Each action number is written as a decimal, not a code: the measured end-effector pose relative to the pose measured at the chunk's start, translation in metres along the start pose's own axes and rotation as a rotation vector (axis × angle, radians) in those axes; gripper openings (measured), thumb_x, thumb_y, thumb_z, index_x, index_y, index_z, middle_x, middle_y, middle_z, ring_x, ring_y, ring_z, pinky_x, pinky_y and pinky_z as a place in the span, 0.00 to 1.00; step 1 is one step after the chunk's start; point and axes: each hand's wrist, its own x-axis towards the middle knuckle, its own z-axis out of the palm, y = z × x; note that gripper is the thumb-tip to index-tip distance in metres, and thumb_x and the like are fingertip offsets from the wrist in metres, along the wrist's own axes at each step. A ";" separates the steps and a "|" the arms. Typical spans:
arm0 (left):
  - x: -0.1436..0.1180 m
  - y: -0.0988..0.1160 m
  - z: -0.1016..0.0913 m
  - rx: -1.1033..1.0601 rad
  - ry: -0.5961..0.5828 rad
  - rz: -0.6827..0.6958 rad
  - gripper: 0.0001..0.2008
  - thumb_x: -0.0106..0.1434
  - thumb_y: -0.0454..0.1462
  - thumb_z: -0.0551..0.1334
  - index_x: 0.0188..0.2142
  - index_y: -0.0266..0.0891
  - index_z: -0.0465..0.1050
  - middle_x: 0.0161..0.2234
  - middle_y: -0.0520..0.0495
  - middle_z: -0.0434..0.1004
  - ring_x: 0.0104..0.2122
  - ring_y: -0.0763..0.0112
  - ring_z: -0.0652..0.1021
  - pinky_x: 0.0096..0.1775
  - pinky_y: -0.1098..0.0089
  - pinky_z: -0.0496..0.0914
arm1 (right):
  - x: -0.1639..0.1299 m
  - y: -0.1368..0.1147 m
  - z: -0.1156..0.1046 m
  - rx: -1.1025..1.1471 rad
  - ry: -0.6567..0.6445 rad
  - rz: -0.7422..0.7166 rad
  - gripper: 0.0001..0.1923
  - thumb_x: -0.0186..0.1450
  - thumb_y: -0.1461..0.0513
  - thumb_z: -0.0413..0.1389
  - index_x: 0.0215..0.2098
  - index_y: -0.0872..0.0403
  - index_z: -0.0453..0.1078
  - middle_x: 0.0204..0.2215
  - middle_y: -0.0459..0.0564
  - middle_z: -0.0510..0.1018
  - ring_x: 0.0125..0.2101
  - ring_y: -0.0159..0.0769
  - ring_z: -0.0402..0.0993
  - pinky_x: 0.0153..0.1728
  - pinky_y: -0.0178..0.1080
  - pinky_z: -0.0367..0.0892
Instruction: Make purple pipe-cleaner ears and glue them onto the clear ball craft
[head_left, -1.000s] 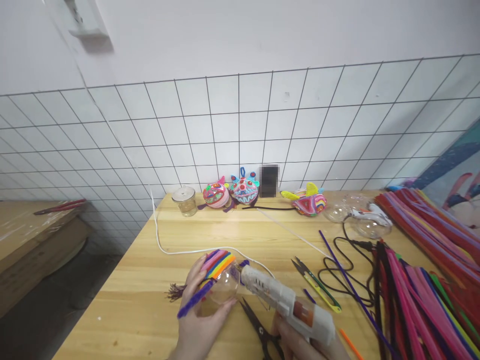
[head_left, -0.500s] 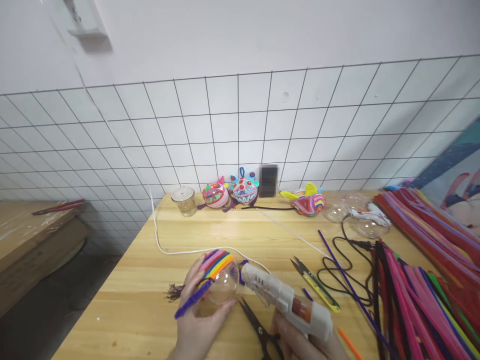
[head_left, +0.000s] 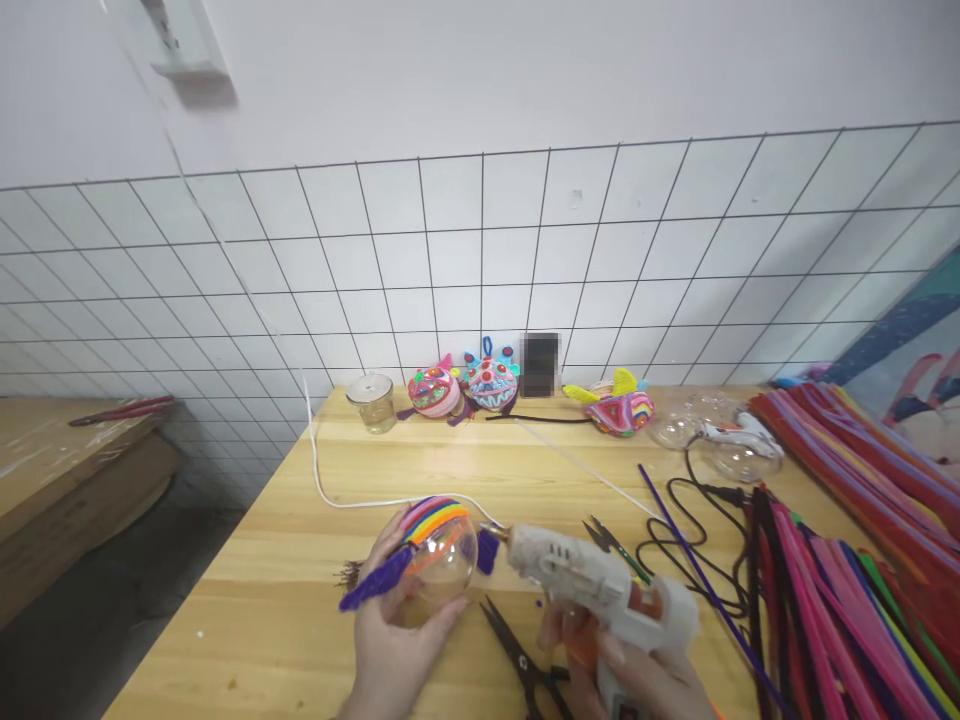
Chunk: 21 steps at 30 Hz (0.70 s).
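Observation:
My left hand (head_left: 397, 630) is wrapped round a clear plastic ball (head_left: 448, 568). Rainbow strips of pipe cleaner (head_left: 435, 517) cover the ball's top, and a purple pipe-cleaner piece (head_left: 379, 578) sticks out at its left side. A second purple piece (head_left: 487, 550) shows at the ball's right, by the nozzle; whether it is attached cannot be made out. In my right hand (head_left: 630, 670) is a white hot glue gun (head_left: 592, 570), its nozzle pointing left toward the ball. Black scissors (head_left: 517, 650) lie on the table between my hands.
Finished pipe-cleaner ball figures (head_left: 491, 383) stand along the tiled wall, beside a lidded glass cup (head_left: 373, 405). Snips (head_left: 619, 548), a black cable (head_left: 679, 500), clear balls (head_left: 675, 428) and bundles of pipe cleaners (head_left: 832, 600) lie to the right. A white cord (head_left: 360, 506) crosses the table.
The glue gun has moved right, and its nozzle is now farther from the ball's side. My left hand still holds the ball, which has tilted slightly.

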 end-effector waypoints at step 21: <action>0.028 0.010 -0.007 -0.641 0.198 -0.554 0.24 0.44 0.45 0.73 0.39 0.44 0.68 0.39 0.48 0.79 0.41 0.61 0.79 0.40 0.65 0.75 | 0.070 0.034 -0.076 -1.596 0.471 -0.244 0.14 0.64 0.62 0.46 0.42 0.61 0.70 0.39 0.63 0.73 0.34 0.47 0.74 0.32 0.42 0.66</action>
